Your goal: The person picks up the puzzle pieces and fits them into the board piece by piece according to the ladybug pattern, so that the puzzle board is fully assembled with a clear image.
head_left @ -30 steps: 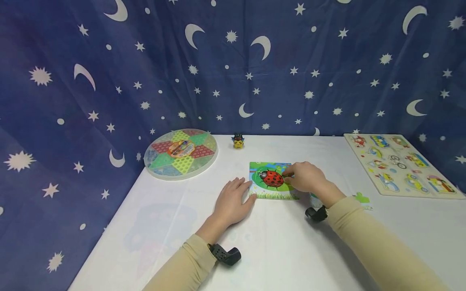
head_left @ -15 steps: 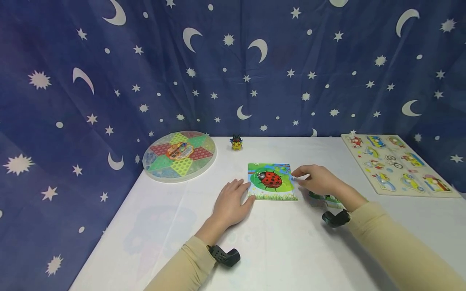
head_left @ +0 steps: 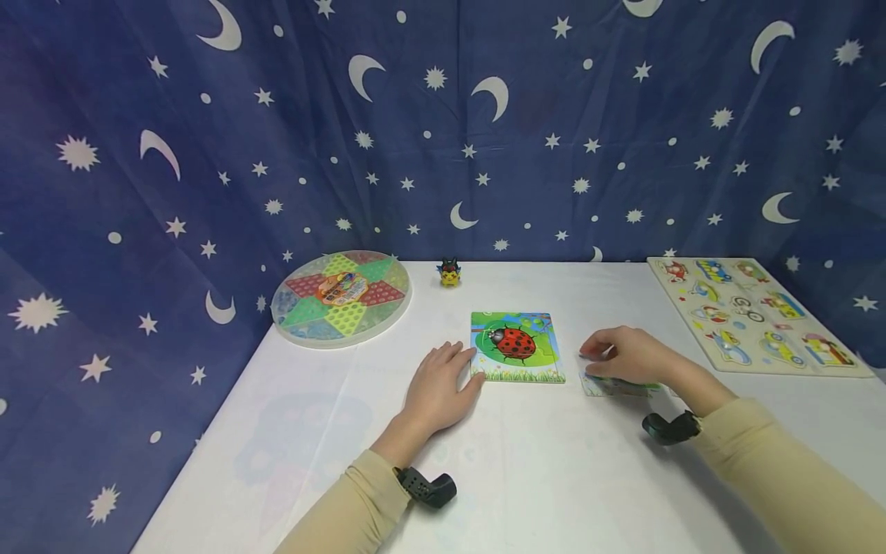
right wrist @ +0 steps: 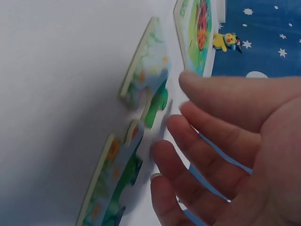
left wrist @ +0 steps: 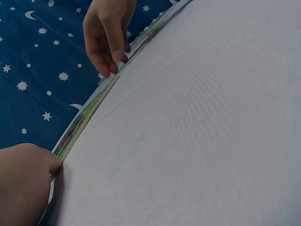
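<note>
"Red stands out on the square, flat, ladybird-printed green-and-blue jigsaw puzzle [head_left: 515, 346] in front of us. Why do we have our left hand [head_left: 440, 385] there?"

"We rest it on the smooth white tabletop [head_left: 484, 477], finger and thumb at the puzzle's left edge, probably so that nothing slides. Its fingers lie relaxed, clasping nothing."

"And do we hold something in our right hand [head_left: 626, 355]?"

"Nothing that we can see. From the right wrist, thumb and fingers stand apart, loosely bent, beside the thin, flower-printed, pale-edged jigsaw pieces [right wrist: 106, 183]. Whether any fingertip touches one, we cannot tell."

"Why do those pieces lie there?"

"Just right of the puzzle, they seem placed for easy reach. Farther to the right we see the beige rectangular picture board [head_left: 757, 315], apparently put there to leave us working room."
</note>
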Demonstrator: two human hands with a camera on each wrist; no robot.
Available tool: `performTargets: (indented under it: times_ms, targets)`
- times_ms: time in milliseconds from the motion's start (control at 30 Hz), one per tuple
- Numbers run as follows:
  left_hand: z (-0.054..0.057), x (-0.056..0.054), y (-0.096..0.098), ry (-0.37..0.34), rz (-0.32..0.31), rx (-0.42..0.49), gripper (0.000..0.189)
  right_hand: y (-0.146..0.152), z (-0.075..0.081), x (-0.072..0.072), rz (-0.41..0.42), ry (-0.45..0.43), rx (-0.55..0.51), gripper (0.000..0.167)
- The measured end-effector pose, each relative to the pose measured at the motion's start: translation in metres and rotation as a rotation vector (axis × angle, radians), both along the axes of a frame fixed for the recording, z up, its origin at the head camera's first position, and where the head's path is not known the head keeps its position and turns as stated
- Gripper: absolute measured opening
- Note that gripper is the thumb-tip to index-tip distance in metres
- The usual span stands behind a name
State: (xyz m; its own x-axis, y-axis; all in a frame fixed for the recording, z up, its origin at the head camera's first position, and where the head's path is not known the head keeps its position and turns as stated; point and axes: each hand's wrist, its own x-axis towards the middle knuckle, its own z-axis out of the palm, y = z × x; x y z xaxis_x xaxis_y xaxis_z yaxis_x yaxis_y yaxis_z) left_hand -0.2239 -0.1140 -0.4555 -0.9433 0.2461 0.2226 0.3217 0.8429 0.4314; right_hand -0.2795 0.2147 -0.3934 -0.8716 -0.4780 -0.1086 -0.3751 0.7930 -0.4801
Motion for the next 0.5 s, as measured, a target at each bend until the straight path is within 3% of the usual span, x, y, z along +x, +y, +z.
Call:
performTargets:
  times_ms: [300, 500]
  targets:
    - [0.0004, 0.0003, -0.0001, 0.015, -0.007, 0.006, 0.052, 0.006, 0.0054, 0.0076, -0.008, -0.097, 0.054, 0.058]
    - [-0.0004, -0.0001, -0.0008, 0.011, -0.005, 0.001, 0.053, 0.0029, 0.0036, 0.0066, -0.009, -0.091, 0.079, 0.057]
